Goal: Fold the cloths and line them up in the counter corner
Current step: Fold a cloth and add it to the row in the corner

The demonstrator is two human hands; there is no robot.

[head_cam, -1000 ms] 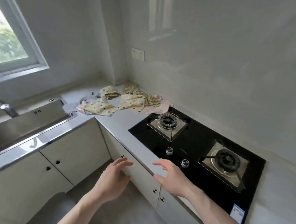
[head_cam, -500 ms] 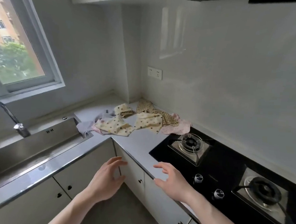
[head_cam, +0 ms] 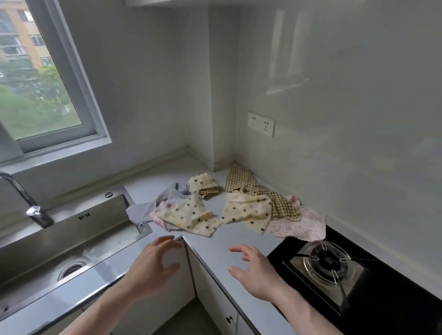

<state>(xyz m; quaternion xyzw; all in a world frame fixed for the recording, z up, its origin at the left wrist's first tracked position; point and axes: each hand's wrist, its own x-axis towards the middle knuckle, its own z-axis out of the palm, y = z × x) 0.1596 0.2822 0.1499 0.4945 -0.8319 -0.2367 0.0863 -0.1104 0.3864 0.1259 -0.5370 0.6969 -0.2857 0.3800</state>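
left hand [head_cam: 154, 264] and right hand [head_cam: 253, 270], both spread and empty, hovered short of unfolded cloths [head_cam: 238, 209] on the counter [head_cam: 210, 247]; reaching stage; next, grasping 1 cloth.

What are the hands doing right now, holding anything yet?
Left hand: open, fingers spread, holding nothing, short of the cloths.
Right hand: open, fingers spread, holding nothing, above the counter edge.
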